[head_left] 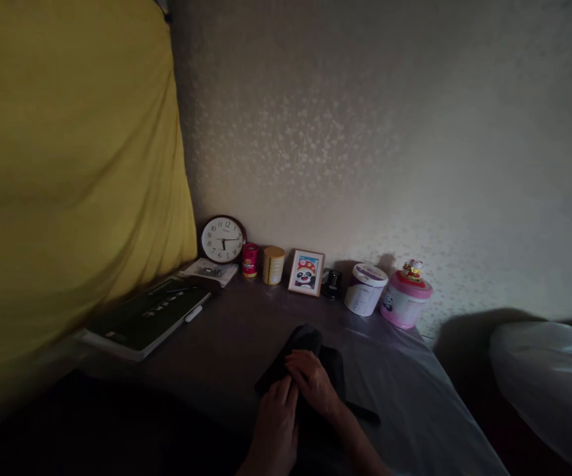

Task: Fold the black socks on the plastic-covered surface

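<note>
A black, soft-looking cloth item (308, 336) lies on the table in front of me, and its exact kind is too dark to make out. My left hand (276, 413) is at its near left side, fingers bent together and closed on the cloth. Just above and to the right, my right hand (313, 382) curls over the same item, with its fingertips close to the left hand's fingers. From the right side of the cloth a dark strap-like strip (364, 413) sticks out across the table. The parts under both palms are hidden.
Along the wall stand a round clock (223, 239), a red can (250, 260), a yellow canister (274, 266), a framed panda picture (306, 272), a white tub (366, 291) and a pink tub (405, 304). A dark book (149, 316) lies left, beside a yellow curtain (77, 152).
</note>
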{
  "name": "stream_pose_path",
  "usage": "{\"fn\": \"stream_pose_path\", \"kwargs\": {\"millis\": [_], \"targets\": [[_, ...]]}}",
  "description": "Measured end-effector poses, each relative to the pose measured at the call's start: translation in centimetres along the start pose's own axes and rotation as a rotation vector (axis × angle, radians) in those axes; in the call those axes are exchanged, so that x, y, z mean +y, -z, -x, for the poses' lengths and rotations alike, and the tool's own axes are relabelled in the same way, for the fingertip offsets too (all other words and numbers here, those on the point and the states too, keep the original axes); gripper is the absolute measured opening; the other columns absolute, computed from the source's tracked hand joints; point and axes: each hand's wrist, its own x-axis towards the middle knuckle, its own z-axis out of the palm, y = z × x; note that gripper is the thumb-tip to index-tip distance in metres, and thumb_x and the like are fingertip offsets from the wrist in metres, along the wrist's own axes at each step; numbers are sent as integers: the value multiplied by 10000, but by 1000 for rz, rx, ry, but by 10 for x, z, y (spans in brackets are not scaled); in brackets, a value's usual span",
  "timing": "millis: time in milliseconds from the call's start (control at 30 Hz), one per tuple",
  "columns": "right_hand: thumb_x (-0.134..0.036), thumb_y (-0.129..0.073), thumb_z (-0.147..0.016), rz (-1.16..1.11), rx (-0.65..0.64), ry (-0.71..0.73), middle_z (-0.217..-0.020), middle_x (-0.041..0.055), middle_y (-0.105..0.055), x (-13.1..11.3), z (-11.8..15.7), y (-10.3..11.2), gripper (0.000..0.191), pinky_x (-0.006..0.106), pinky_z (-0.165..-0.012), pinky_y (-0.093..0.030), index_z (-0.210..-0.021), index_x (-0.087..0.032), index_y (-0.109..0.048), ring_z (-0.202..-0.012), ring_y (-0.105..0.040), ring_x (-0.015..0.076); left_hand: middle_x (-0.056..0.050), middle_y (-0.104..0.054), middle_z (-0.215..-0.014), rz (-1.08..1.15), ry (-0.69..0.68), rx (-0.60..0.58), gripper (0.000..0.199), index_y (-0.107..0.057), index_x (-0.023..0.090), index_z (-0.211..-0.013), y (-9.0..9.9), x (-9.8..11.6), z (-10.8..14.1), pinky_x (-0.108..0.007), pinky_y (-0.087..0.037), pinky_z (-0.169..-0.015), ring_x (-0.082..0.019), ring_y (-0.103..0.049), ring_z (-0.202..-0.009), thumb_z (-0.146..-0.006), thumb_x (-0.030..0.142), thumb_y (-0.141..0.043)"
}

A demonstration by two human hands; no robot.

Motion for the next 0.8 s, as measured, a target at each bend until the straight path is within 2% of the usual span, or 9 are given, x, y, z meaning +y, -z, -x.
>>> {"fn": "stream_pose_path", "kwargs": {"millis": [100,200,300,433,567,667,733,800], "targets": [[-310,-427,-889,88,-5,-16,-1105,44,-656,22,-10,-2,273,442,-1043,-268,-1026,-250,-655,-1166,-484,216,-47,-236,-1474,36,20,-50,723,-302,190,-1357,-2,-2,-3,-427,-251,-1071,-242,-266,-1312,-653,84,-431],[-283,-404,-893,138,4,-64,-1077,30,-671,44,-27,-3,285,446,-1053,-228,-1014,-250,-660,-1156,-490,206,-29,-143,-1497,82,19,-54,767,-285,190,-1364,-12,-8,-4,-435,-230,-1082,-240,-187,-1349,-624,61,-437],[-247,-391,-889,175,-26,-106,-1042,23,-683,64,-45,-2,293,388,-1025,-276,-958,-245,-676,-1117,-516,195,-26,-108,-1500,110,-1,-38,834,-250,190,-1377,-22,-14,-6,-430,-232,-1085,-232,-126,-1366,-579,39,-439],[-195,-430,-857,227,-9,-239,-978,35,-692,80,-62,6,261,304,-905,-384,-887,-259,-681,-994,-587,185,-55,-109,-1497,131,-25,-70,881,-244,178,-1381,-28,-20,-9,-437,-247,-1080,-257,-141,-1362,-539,70,-481],[-209,-358,-890,284,115,-321,-949,94,-679,70,-58,16,307,347,-903,-378,-910,-211,-664,-973,-586,212,-75,-153,-1488,141,-16,-38,828,-258,168,-1376,-31,-21,-10,-451,-272,-1069,-261,-178,-1353,-582,81,-473],[-309,-381,-899,242,216,-203,-1061,103,-647,45,-36,11,305,381,-959,-347,-1035,-185,-625,-1051,-542,224,-85,-165,-1484,141,-27,-6,838,-253,169,-1377,-30,-19,-8,-457,-269,-1073,-256,-186,-1352,-575,34,-456],[-329,-398,-899,149,109,-63,-1054,67,-659,30,-20,1,290,376,-982,-336,-1028,-219,-633,-1114,-509,211,-88,-158,-1487,149,-27,-7,859,-244,164,-1378,-27,-17,-5,-456,-254,-1083,-253,-177,-1354,-559,6,-451],[-290,-369,-911,136,-14,3,-1040,29,-674,24,-13,-8,297,415,-1042,-255,-981,-251,-655,-1156,-486,199,-95,-161,-1487,162,-23,-17,855,-244,150,-1376,-22,-13,-3,-441,-238,-1093,-241,-172,-1356,-559,-13,-436]]}}
